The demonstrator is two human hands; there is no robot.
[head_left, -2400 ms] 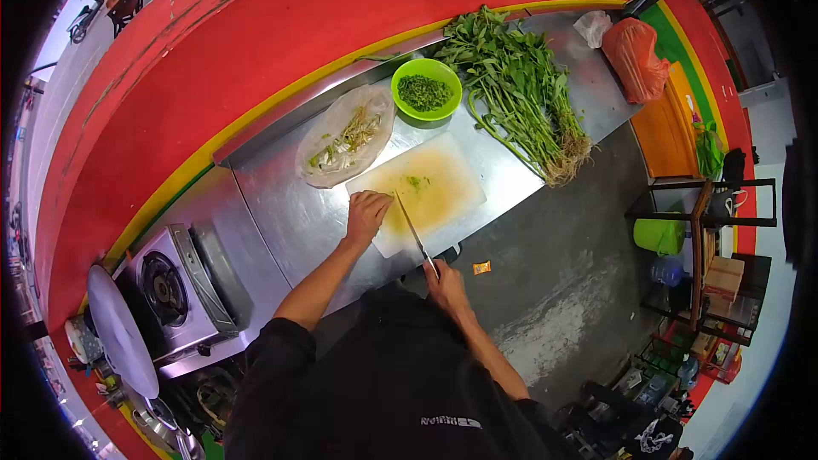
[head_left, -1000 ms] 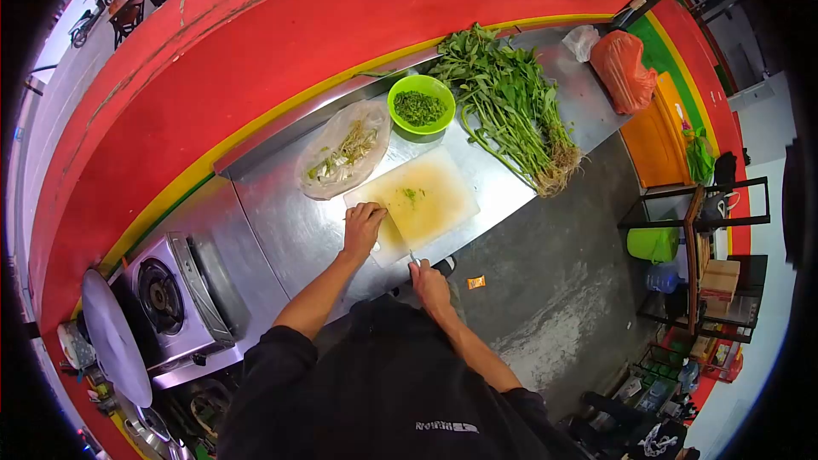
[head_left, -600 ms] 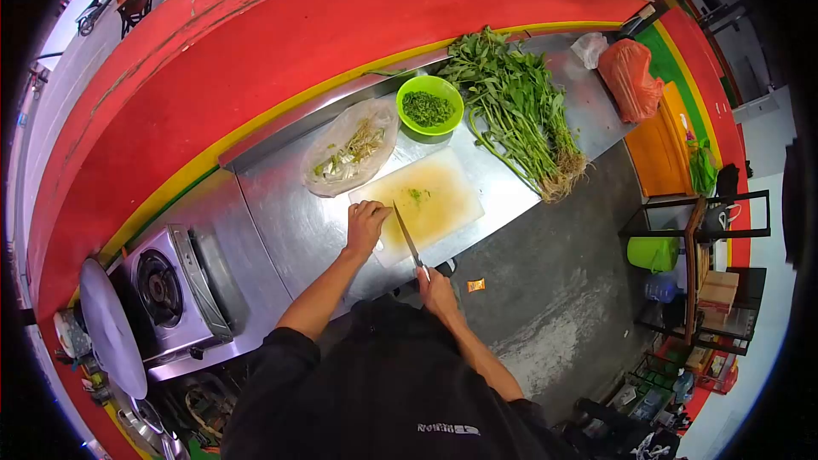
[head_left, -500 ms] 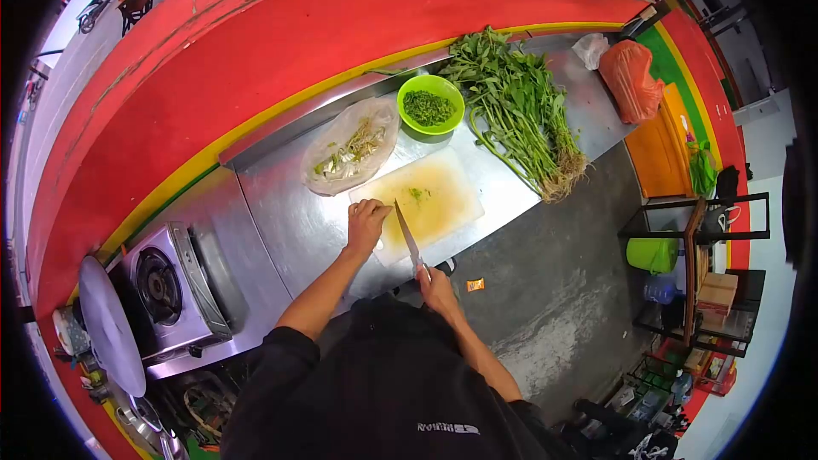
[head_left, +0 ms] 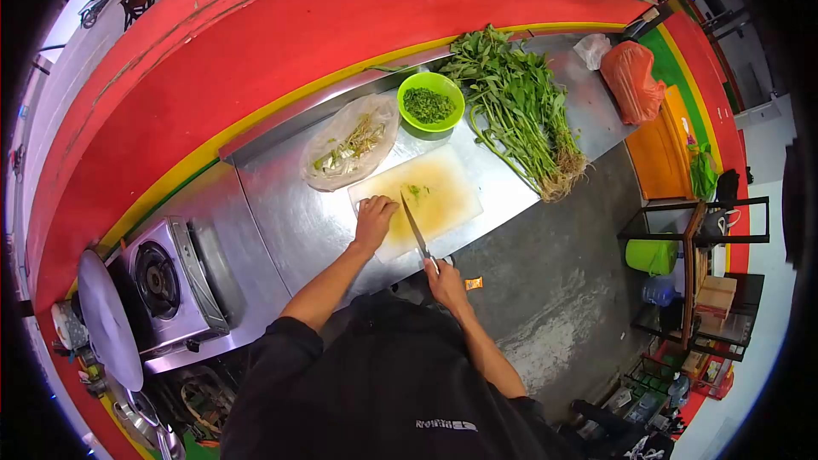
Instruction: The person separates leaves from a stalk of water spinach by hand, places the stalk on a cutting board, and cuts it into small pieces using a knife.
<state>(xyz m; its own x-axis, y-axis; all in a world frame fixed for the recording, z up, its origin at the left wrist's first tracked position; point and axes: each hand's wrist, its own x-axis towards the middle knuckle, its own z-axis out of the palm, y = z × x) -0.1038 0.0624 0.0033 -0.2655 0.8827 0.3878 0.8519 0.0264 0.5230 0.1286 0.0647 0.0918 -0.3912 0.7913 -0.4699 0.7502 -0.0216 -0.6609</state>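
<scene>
The left hand (head_left: 375, 218) lies palm down and open, with the fingers close together and a little curled. Its bare forearm reaches forward from a dark sleeve, almost straight. The right hand (head_left: 445, 277) is nearer to the body and closed in a firm grip, knuckles up. Its forearm is also bare and runs back toward the chest. The two hands are near but apart.

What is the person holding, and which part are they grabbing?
The right hand grips a long silver-bladed kitchen knife by its handle. The left hand rests on the pale rectangular cutting board, gripping nothing visible.
</scene>
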